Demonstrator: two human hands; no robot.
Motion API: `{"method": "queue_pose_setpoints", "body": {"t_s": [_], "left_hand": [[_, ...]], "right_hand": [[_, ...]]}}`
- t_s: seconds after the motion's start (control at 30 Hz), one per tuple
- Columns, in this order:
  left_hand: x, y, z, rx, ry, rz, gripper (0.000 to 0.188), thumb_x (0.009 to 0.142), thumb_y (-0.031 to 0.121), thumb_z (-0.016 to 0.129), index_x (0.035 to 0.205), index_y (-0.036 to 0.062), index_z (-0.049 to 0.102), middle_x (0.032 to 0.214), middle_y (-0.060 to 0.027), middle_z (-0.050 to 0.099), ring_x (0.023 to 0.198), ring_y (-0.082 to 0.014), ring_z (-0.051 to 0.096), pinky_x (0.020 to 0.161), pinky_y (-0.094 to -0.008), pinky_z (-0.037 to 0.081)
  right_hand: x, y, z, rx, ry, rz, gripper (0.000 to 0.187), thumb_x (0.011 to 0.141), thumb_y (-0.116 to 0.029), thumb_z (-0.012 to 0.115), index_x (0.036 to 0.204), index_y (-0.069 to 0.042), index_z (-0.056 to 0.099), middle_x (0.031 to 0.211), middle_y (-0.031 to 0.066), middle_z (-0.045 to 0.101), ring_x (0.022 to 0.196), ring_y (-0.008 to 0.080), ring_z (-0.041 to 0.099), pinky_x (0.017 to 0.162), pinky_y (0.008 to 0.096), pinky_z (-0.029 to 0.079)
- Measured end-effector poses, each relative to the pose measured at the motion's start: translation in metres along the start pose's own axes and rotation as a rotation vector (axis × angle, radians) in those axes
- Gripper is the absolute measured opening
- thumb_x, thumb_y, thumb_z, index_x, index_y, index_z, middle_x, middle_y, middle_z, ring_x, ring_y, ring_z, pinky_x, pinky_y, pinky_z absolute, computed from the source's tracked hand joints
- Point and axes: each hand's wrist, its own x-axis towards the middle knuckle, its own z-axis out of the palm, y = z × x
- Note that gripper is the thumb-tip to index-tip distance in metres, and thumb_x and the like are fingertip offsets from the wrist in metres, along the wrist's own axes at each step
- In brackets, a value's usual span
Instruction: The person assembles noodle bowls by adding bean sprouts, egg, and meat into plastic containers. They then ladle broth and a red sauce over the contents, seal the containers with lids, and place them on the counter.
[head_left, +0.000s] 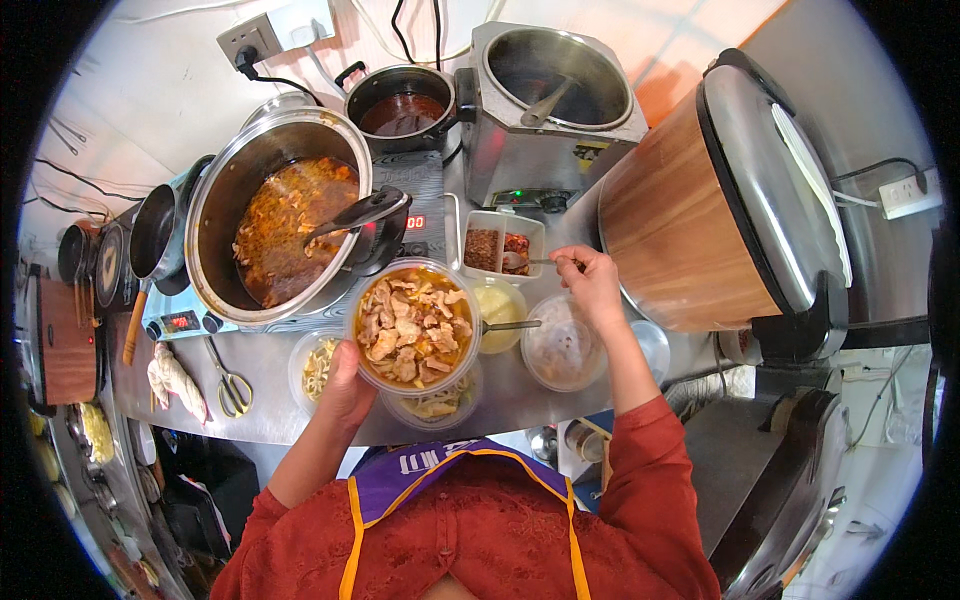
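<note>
My left hand (345, 392) holds a clear round plastic bowl (417, 263), thumb on its side. Sliced cooked meat (408, 330) in orange-brown broth fills it. Between the fingers of my right hand (594, 285) is the handle of a small spoon (541, 262). Its bowl end dips into the chilli side of a two-part condiment box (546, 240), beside brown flakes. Just below the box stands a tub of pale yellow stuff (497, 300) with another spoon (512, 325) in it. Partly under the held bowl is a bowl of pale strands (440, 405), with a similar bowl (318, 365) to its left.
A big steel pot (202, 250) of brown stew, with a black ladle (365, 213), stands back left. Behind are a smaller pot (450, 110) and a square metal warmer (540, 168). A large wood-grain cooker (690, 215) blocks the right. Scissors (233, 388) and a cloth (177, 380) lie left.
</note>
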Motion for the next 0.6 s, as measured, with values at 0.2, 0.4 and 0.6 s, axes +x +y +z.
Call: {"method": "queue_pose_setpoints", "body": {"t_s": [0.2,0.4,0.6], "left_hand": [[-0.004,-0.002,0.0,-0.005,-0.023,0.006,0.096,0.083,0.069,0.051,0.147,0.0036,0.024,0.149,-0.0139,0.036,0.136,-0.0283,0.038,0.112,-0.0438,0.032],[-0.009,-0.007,-0.001,0.009,-0.036,0.007,0.093,0.086,0.069,0.046,0.148,0.0035,0.024,0.149,-0.0141,0.036,0.136,-0.0283,0.037,0.112,-0.0443,0.032],[-0.014,-0.009,-0.003,0.001,-0.05,0.024,0.09,0.088,0.068,0.045,0.148,0.0037,0.024,0.148,-0.0139,0.036,0.135,-0.0283,0.038,0.111,-0.0449,0.032]], "right_hand": [[-0.004,-0.002,-0.004,-0.131,0.069,-0.107,0.014,0.082,-0.005,0.061,0.092,-0.002,0.071,0.08,0.0119,0.068,0.07,0.0245,0.065,0.064,0.0339,0.05],[-0.009,-0.013,0.018,-0.646,0.032,-0.617,0.02,0.073,-0.003,0.061,0.091,-0.005,0.067,0.088,0.0137,0.064,0.081,0.0325,0.064,0.071,0.0403,0.053],[-0.004,-0.005,0.007,-0.292,0.059,-0.334,0.011,0.085,-0.006,0.062,0.09,-0.002,0.071,0.074,0.0101,0.066,0.061,0.0204,0.063,0.058,0.031,0.051]]}}
